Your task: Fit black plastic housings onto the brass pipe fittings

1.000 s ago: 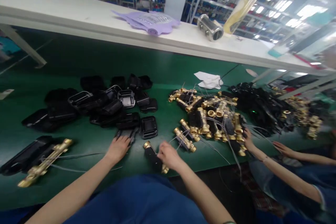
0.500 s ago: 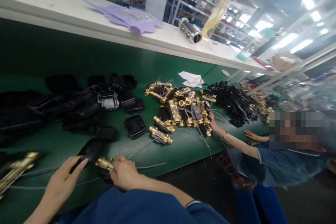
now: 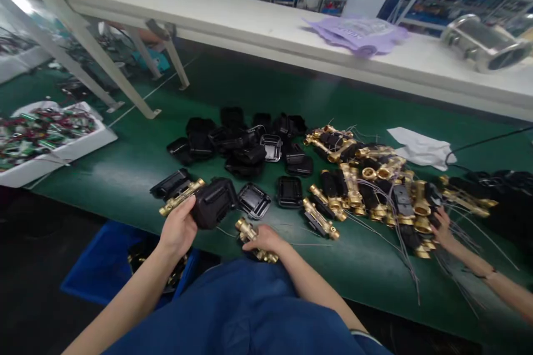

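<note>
My left hand [image 3: 179, 227] is closed around the edge of a black plastic housing [image 3: 214, 203], held above the green bench [image 3: 133, 161]. Just beyond it lie a brass pipe fitting [image 3: 182, 197] and a black cover [image 3: 170, 183], partly hidden by the housing. My right hand [image 3: 266, 239] grips another brass valve body [image 3: 245, 228] near the bench's front edge; thin grey wires run beside it. Between and beyond my hands, an open black housing [image 3: 254, 201] and a second one [image 3: 289, 192] lie on the bench.
Several black housings [image 3: 241, 147] are heaped at the back. Brass fittings with wires [image 3: 353, 186] pile up on the right, where a co-worker's hand [image 3: 443, 227] reaches in. A white foam box [image 3: 89, 141] stands left, a blue bin [image 3: 104, 260] below, and a white shelf [image 3: 258, 22] runs above.
The view has swung left, bringing the foam box and blue bin into sight. My left hand keeps its black housing, now turned broad side up. My right hand stays on the brass valve body.
</note>
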Action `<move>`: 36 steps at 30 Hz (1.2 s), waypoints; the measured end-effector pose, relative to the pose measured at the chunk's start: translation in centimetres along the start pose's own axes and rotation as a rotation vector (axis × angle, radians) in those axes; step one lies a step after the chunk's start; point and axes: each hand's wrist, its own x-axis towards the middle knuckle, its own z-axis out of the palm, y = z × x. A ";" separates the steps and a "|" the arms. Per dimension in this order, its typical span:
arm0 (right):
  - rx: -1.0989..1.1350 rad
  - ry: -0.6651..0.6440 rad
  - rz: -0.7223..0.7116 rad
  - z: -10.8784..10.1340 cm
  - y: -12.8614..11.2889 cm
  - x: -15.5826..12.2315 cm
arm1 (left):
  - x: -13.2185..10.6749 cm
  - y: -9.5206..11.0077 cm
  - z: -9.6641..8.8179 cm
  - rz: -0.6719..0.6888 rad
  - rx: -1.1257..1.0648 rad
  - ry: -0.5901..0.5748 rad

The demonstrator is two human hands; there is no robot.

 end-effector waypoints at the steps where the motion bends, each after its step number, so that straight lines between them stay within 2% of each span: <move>1: 0.059 0.039 -0.006 -0.4 0.3 -0.2 | -0.1 0.1 -0.2 -0.012 0.019 0.007; 5: 0.296 0.216 -0.149 -2.4 0.8 -2.1 | -0.5 -0.4 -0.5 -0.139 0.134 -0.030; 9: 0.588 0.341 -0.343 -4.1 -1.1 -4.7 | -0.9 -1.8 1.1 -0.342 0.237 -0.065; 13: 0.480 0.449 -0.408 -5.2 -4.1 -7.1 | -0.7 -3.1 3.3 -0.427 0.288 -0.121; 16: 0.300 0.446 -0.434 -5.2 -5.2 -8.1 | -0.2 -3.6 4.2 -0.453 0.298 -0.130; 19: 0.187 0.388 -0.431 -4.6 -4.7 -8.5 | 0.5 -3.8 4.4 -0.508 0.291 -0.112; 22: 0.217 0.369 -0.374 -3.7 -3.6 -8.3 | 1.0 -4.2 4.2 -0.605 0.278 -0.107; 24: 0.360 0.403 -0.296 -3.1 -2.7 -7.8 | 0.8 -4.4 4.3 -0.668 0.265 -0.110; 26: 0.672 0.427 -0.179 -2.5 -1.5 -7.3 | 0.3 -4.5 4.9 -0.689 0.252 -0.228; 29: 1.300 0.343 0.084 -1.4 0.6 -6.6 | -1.3 -4.8 6.6 -0.581 0.362 -0.530; 31: 1.579 0.262 0.273 -0.4 2.2 -6.4 | -2.5 -5.6 8.1 -0.416 0.592 -0.630; 33: 1.684 0.213 0.399 0.8 3.5 -6.2 | -3.6 -7.0 9.2 -0.243 0.904 -0.686; 36: 1.664 0.159 0.426 2.7 4.7 -5.6 | -4.5 -9.8 9.4 -0.018 1.337 -0.789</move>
